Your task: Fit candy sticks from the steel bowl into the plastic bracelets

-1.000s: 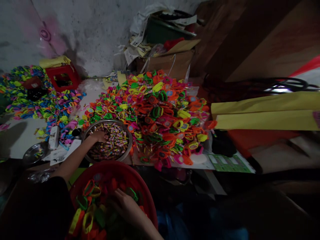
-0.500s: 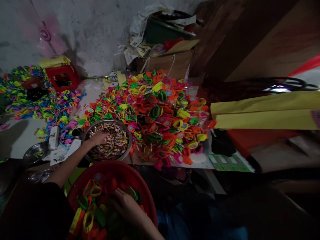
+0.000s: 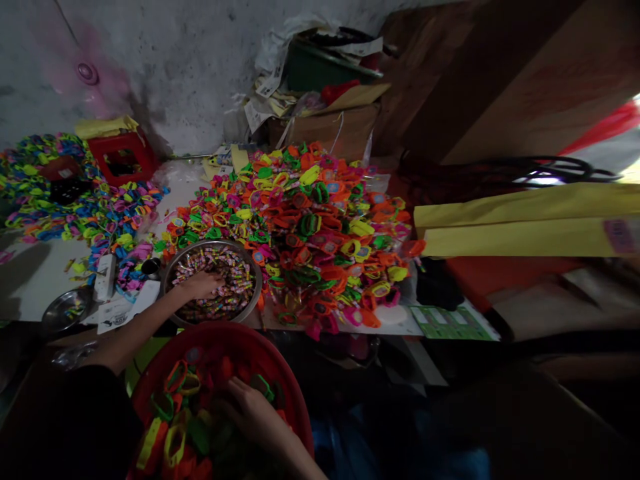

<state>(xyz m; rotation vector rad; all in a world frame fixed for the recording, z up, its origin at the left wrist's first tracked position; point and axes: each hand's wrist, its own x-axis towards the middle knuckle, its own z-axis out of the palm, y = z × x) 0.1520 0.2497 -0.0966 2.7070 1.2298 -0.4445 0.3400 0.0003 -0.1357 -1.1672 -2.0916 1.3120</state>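
Note:
My left hand (image 3: 204,285) reaches into a round metal bowl (image 3: 256,293) full of small candies in printed wrappers (image 3: 235,270). Its fingers are drawn together on the candies, and their tips are hidden among them. Closer to me, my right hand (image 3: 250,408) is down inside a large red basin (image 3: 295,393). Orange, green and yellow plastic toy watches (image 3: 175,443) fill this basin. The right fingers curl downward in deep shade, so whatever they hold cannot be made out.
A big heap of toy watches (image 3: 320,233) covers the table behind the bowl. Leftward are another heap (image 3: 110,220), a red stool (image 3: 125,157), a power strip (image 3: 105,277) and a small metal dish (image 3: 65,310). A yellow sheet (image 3: 515,227) lies at right.
The left hand has shifted slightly right and lower within the candies. My right hand stays in the red basin. The whole view has moved a little.

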